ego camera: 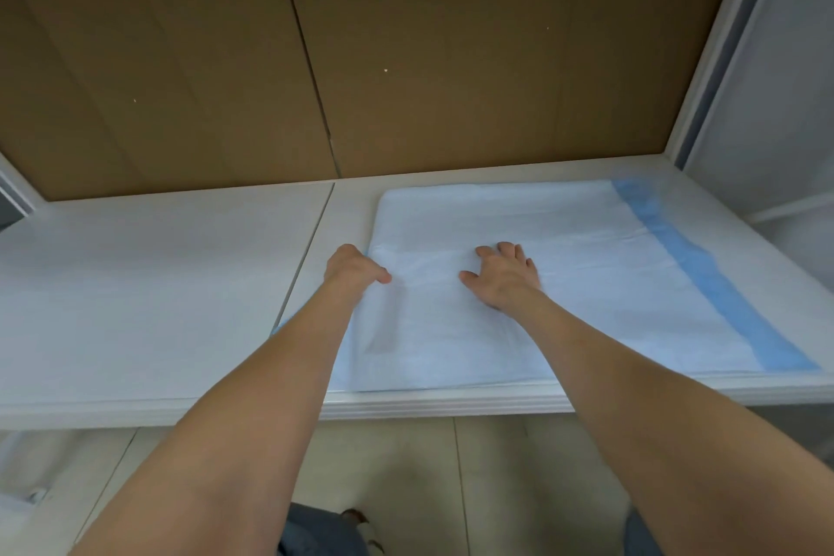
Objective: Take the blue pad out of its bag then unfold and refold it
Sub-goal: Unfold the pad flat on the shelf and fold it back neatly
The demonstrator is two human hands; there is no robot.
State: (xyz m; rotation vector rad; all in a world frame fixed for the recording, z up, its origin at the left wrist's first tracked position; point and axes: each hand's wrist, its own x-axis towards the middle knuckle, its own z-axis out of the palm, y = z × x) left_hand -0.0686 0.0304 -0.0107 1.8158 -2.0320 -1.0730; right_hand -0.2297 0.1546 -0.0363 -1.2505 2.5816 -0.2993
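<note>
The pad [586, 284] lay spread on the right half of the table [158, 284], its blue strip along the right edge, away from both hands. The left hand [354, 269] curled round the pad's left edge. The right hand [505, 278] pressed flat, fingers spread, just beside it. No bag showed, and the left fingertips were hidden.
</note>
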